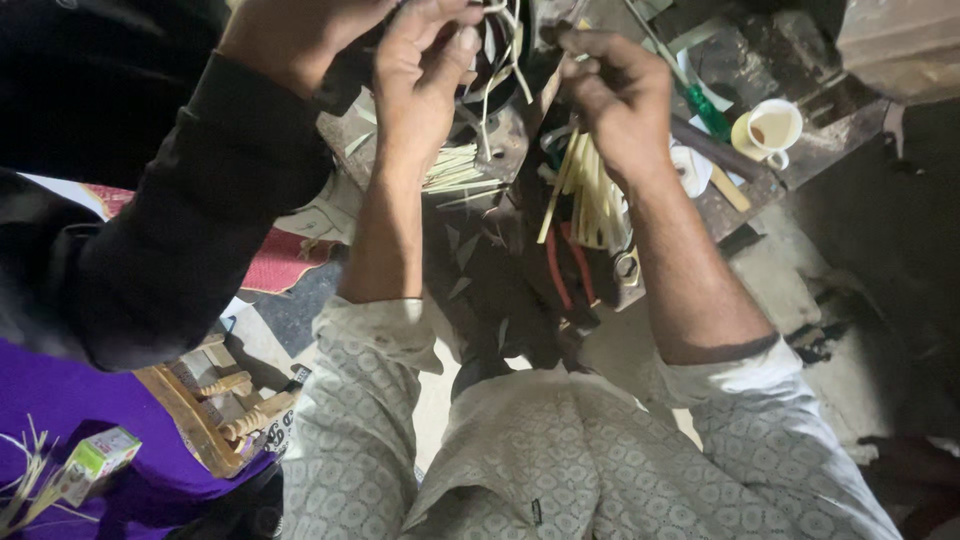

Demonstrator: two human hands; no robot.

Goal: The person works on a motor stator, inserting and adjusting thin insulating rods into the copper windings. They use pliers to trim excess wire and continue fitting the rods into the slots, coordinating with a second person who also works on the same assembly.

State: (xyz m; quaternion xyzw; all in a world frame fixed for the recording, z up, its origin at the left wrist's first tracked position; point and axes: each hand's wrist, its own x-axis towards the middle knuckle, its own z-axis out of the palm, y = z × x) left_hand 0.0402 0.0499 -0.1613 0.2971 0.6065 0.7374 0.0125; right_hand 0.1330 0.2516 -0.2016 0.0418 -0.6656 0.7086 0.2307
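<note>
Up at the top of view, my left hand (425, 60) is raised, forearm upright, fingers pinched on white wires (505, 50). My right hand (620, 95) reaches in from the right, fingertips closed on something small I can't make out. Pale sleeves (585, 195) hang below it. A co-worker's dark-sleeved hand (295, 35) works just beside my left.

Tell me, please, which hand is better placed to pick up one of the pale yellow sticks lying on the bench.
Probably the right hand. It is directly above the loose bunch of pale yellow sticks, and its fingers pinch only something small. The left hand is busy with thin white strands and is farther from that bunch.
</note>
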